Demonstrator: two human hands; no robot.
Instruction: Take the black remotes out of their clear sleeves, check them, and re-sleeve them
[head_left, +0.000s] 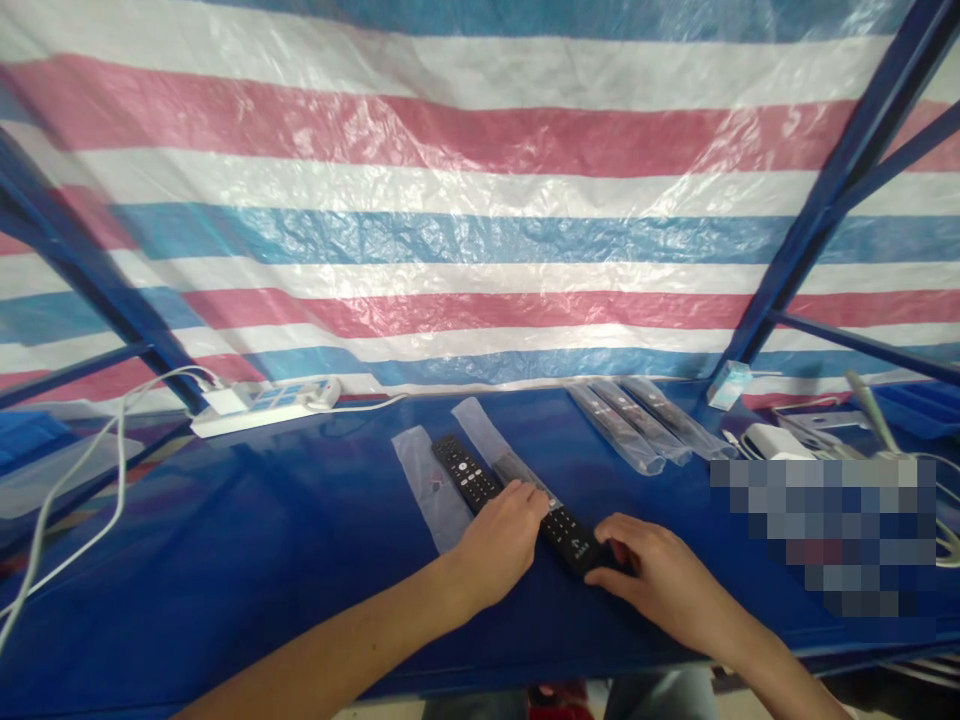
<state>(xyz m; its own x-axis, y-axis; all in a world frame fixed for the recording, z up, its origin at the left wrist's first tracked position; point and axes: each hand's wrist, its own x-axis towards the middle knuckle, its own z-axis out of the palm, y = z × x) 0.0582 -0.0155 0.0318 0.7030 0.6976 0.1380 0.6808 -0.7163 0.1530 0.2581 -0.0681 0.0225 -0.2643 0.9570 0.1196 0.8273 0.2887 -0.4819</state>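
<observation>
A black remote control (571,538) lies at a slant, its upper part inside a clear plastic sleeve (480,428) and its lower keys bare. My left hand (504,540) is closed at the sleeve's mouth, fingertips on the film over the remote. At the remote's near end, my right hand (667,585) grips it between thumb and fingers. A second black remote control (463,468) lies bare to the left, its lower end hidden by my left hand. Beside it a flat plastic sleeve (433,490) lies on the blue table (300,540).
Several sleeved remotes (626,420) lie at the back right. A small box (729,386) stands near the right post. White cables and a charger (772,440) sit at right, partly pixelated. A power strip (262,405) is at back left. Striped sheeting (480,240) hangs behind.
</observation>
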